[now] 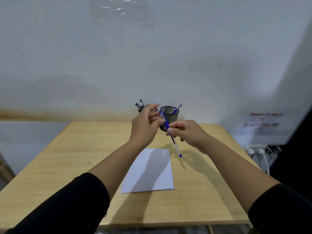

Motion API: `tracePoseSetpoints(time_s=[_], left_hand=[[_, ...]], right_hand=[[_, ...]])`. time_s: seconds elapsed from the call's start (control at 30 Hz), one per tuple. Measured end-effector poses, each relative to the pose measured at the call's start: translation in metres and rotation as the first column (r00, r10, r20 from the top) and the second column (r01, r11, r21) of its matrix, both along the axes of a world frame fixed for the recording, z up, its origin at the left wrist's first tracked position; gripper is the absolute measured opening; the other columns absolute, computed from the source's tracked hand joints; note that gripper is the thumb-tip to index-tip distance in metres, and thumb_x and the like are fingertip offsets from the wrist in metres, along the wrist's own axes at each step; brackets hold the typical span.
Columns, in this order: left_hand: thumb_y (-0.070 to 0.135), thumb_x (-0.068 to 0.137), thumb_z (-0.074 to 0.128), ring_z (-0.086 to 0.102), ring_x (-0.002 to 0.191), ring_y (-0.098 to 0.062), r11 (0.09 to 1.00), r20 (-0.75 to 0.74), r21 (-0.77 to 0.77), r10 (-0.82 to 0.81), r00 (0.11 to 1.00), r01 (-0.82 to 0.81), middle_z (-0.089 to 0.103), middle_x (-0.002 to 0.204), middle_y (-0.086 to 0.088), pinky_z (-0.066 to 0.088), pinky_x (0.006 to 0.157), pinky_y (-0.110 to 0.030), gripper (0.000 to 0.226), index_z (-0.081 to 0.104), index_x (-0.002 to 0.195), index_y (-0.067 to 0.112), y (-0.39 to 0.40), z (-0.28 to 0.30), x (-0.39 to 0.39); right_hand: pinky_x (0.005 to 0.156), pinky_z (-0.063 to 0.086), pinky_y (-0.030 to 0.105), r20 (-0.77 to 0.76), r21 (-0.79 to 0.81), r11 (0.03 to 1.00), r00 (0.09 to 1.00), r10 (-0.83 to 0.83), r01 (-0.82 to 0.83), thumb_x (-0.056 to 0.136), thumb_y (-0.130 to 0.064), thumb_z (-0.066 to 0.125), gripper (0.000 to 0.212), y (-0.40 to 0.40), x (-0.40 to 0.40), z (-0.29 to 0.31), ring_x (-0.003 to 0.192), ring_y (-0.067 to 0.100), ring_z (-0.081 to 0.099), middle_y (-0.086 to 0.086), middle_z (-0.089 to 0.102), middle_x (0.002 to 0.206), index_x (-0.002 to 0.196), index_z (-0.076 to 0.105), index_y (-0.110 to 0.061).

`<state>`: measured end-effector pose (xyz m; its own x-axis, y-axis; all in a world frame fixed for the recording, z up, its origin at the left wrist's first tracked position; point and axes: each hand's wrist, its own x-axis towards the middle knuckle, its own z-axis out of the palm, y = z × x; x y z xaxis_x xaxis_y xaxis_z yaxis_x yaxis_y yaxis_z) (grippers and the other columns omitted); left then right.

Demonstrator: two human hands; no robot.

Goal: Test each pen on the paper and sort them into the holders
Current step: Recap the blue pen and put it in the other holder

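My right hand pinches a blue pen at mid-barrel, above the far edge of the white paper. The pen slants, its capped end up toward the holders. My left hand hovers at that capped end with fingers loosely curled, fingertips touching the cap and thumb lifted clear. Behind the hands stands a black mesh holder with one blue pen in it. A second holder to its left is mostly hidden by my left hand; dark pens stick out of it.
The wooden table stands against a pale wall. A handwritten CCTV notice hangs at the right. Below it, a white power strip with plugs and cables sits beyond the table's right edge.
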<state>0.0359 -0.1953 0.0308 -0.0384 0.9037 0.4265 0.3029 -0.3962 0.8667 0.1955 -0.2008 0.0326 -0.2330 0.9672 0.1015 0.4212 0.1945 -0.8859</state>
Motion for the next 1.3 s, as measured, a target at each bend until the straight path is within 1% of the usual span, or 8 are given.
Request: tracePoseSetpoints(time_s=[0.1, 0.2, 0.33, 0.5, 0.7, 0.83, 0.97, 1.3], left_hand=[[0.018, 0.083, 0.065, 0.061, 0.087, 0.001, 0.999, 0.075, -0.016, 0.053, 0.996, -0.052, 0.065, 0.095, 0.011, 0.047, 0.083, -0.014, 0.035, 0.057, 0.116, 0.024, 0.022, 0.002, 0.029], [0.025, 0.085, 0.062, 0.060, 0.094, -0.006, 0.989, 0.106, -0.070, 0.134, 0.985, -0.127, 0.064, 0.102, 0.008, 0.044, 0.086, -0.019, 0.033, 0.057, 0.117, 0.020, 0.050, -0.005, 0.052], [0.029, 0.086, 0.060, 0.048, 0.122, -0.015, 0.966, -0.001, -0.154, 0.212, 0.977, -0.210, 0.057, 0.130, -0.001, 0.032, 0.096, -0.020, 0.047, 0.049, 0.130, 0.015, 0.091, -0.026, 0.071], [0.032, 0.086, 0.060, 0.028, 0.139, -0.020, 0.949, -0.076, -0.205, 0.227, 0.971, -0.238, 0.037, 0.148, -0.007, 0.021, 0.114, -0.032, 0.064, 0.033, 0.141, 0.012, 0.132, -0.052, 0.087], [0.033, 0.085, 0.061, 0.019, 0.143, -0.019, 0.927, -0.029, -0.222, 0.304, 0.952, -0.303, 0.026, 0.153, -0.008, 0.014, 0.114, -0.028, 0.077, 0.019, 0.145, 0.009, 0.158, -0.072, 0.102], [0.035, 0.085, 0.062, 0.021, 0.142, -0.017, 0.927, 0.020, -0.221, 0.316, 0.949, -0.304, 0.027, 0.152, -0.006, 0.015, 0.112, -0.022, 0.077, 0.020, 0.145, 0.010, 0.165, -0.078, 0.105], [0.034, 0.083, 0.064, 0.025, 0.139, -0.017, 0.928, 0.048, -0.216, 0.322, 0.946, -0.305, 0.031, 0.150, -0.006, 0.011, 0.092, -0.003, 0.076, 0.024, 0.143, 0.011, 0.169, -0.083, 0.105], [0.035, 0.081, 0.066, 0.028, 0.139, -0.019, 0.929, 0.009, -0.238, 0.295, 0.956, -0.284, 0.034, 0.149, -0.008, 0.021, 0.111, -0.026, 0.080, 0.023, 0.144, 0.010, 0.167, -0.081, 0.099]], right_hand=[[0.048, 0.038, 0.007, -0.047, 0.037, 0.996, 0.996, -0.076, 0.078, 0.087, -0.008, 0.063, 0.011, 0.021, 0.017, 0.009, 0.061, 0.005, 0.055, 0.002, 0.064, 0.077, 0.097, 0.065, -0.005], [0.050, 0.042, 0.012, -0.111, 0.090, 0.978, 0.978, -0.178, 0.188, 0.086, -0.008, 0.064, 0.005, 0.049, 0.033, 0.018, 0.063, 0.009, 0.056, 0.002, 0.061, 0.076, 0.091, 0.063, -0.007], [0.063, 0.051, 0.025, -0.196, 0.155, 0.917, 0.921, -0.337, 0.368, 0.085, -0.012, 0.063, 0.005, 0.093, 0.053, 0.024, 0.072, 0.014, 0.063, -0.001, 0.063, 0.075, 0.085, 0.059, -0.014], [0.075, 0.056, 0.034, -0.399, 0.085, 0.837, 0.788, -0.468, 0.540, 0.084, -0.016, 0.065, 0.008, 0.143, 0.069, 0.009, 0.083, 0.022, 0.068, -0.002, 0.066, 0.076, 0.082, 0.058, -0.017], [0.071, 0.048, 0.031, -0.309, 0.026, 0.814, 0.779, -0.546, 0.581, 0.082, -0.023, 0.067, 0.013, 0.184, 0.062, -0.026, 0.085, 0.023, 0.067, -0.005, 0.063, 0.074, 0.074, 0.057, -0.023], [0.071, 0.042, 0.028, -0.205, 0.007, 0.841, 0.824, -0.529, 0.541, 0.083, -0.023, 0.068, 0.011, 0.198, 0.054, -0.040, 0.071, 0.013, 0.057, -0.009, 0.055, 0.067, 0.077, 0.058, -0.019], [0.071, 0.039, 0.028, -0.125, 0.007, 0.863, 0.857, -0.501, 0.505, 0.083, -0.025, 0.068, 0.013, 0.209, 0.049, -0.047, 0.067, 0.007, 0.051, -0.011, 0.053, 0.067, 0.089, 0.063, -0.014], [0.064, 0.041, 0.026, -0.072, -0.035, 0.874, 0.871, -0.486, 0.485, 0.082, -0.029, 0.068, 0.015, 0.208, 0.048, -0.047, 0.080, 0.018, 0.058, -0.002, 0.061, 0.077, 0.084, 0.066, -0.015]])
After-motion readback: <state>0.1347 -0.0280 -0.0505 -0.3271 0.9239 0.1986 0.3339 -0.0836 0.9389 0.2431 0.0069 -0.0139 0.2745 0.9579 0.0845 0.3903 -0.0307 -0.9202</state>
